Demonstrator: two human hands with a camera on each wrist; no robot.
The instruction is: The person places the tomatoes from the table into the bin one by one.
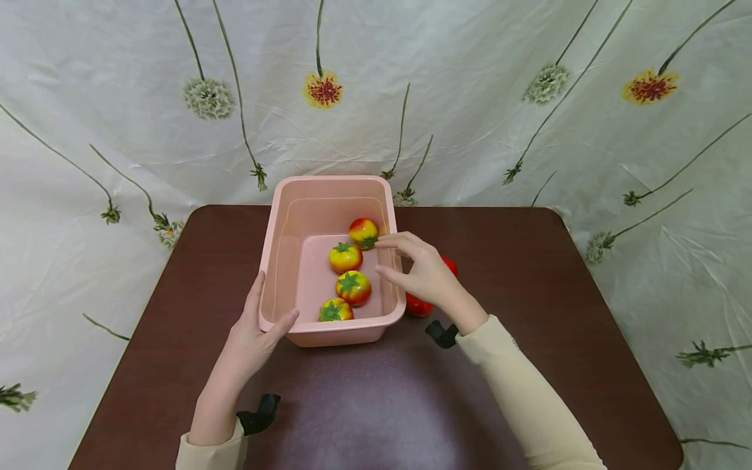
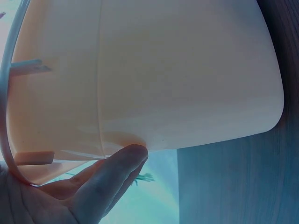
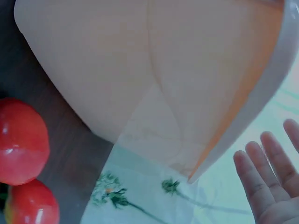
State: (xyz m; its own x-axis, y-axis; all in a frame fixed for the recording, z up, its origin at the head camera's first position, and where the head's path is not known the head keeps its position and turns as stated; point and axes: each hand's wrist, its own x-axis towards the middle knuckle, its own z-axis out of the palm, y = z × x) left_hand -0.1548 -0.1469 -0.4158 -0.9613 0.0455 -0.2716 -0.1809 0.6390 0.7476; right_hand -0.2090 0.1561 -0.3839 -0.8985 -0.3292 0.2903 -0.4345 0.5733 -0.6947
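A pink plastic bin (image 1: 341, 337) stands on the table in the head view. Several yellow-and-red tomatoes (image 1: 353, 288) with green leafy tops lie inside, in a loose row. My left hand (image 1: 252, 339) grips the bin's near left corner, thumb over the rim and fingers against the outer wall (image 2: 163, 84). Over the right rim hovers my right hand (image 1: 425, 271), fingers spread and nothing held, fingertips close to the farthest tomato (image 1: 363, 232). Two red tomatoes (image 1: 418, 305) sit outside the bin, partly hidden beneath my right hand; the right wrist view shows them (image 3: 21, 142) beside the bin.
The dark brown table (image 1: 529, 281) has rounded corners. Behind and around it hangs a pale cloth (image 1: 470, 117) printed with flowers and stems. A black strap piece (image 1: 442, 334) shows at my right wrist, another (image 1: 260, 414) at my left.
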